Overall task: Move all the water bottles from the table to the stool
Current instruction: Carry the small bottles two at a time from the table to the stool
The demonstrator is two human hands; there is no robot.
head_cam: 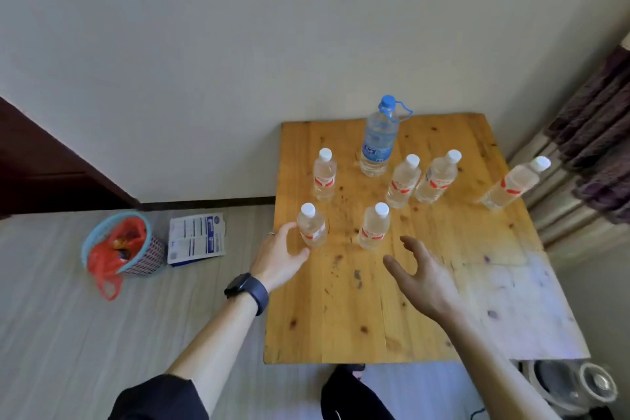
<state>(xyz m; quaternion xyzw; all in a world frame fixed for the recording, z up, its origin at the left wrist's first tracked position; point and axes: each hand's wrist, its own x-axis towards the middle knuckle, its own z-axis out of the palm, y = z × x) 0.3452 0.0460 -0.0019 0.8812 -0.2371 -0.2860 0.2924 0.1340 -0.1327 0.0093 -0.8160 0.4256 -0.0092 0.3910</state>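
The upright near bottle (311,228) stands just right of the left hand (278,257), its fingers (285,231) spread and empty; the right hand (424,278) is likewise loose and empty.

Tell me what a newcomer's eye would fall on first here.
The wooden table with its bottles: a tall blue-capped bottle at the far side, six small white-capped bottles nearer. Both hands are open, the left hand beside the front-left bottle, the right hand near the front-middle bottle.
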